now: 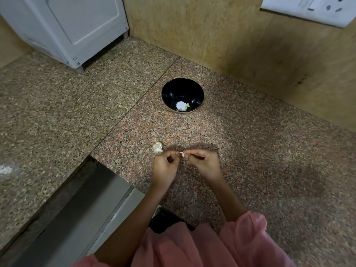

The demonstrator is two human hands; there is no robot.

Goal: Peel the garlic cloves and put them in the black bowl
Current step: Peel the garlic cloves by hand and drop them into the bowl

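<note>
A black bowl [182,94] stands on the granite counter, with a pale peeled clove [187,106] and a white spot at its bottom. Nearer to me, my left hand [165,166] and my right hand [203,163] meet above the counter. Both pinch one small garlic clove [182,154] between their fingertips, its white skin showing between them. A partial garlic bulb [158,147] lies on the counter just beyond my left hand, touching nothing.
A white appliance [73,29] stands at the back left on the counter. A wooden wall [240,39] with a white socket plate [310,10] closes the back right. A step and a grey ledge [81,205] drop away at the lower left.
</note>
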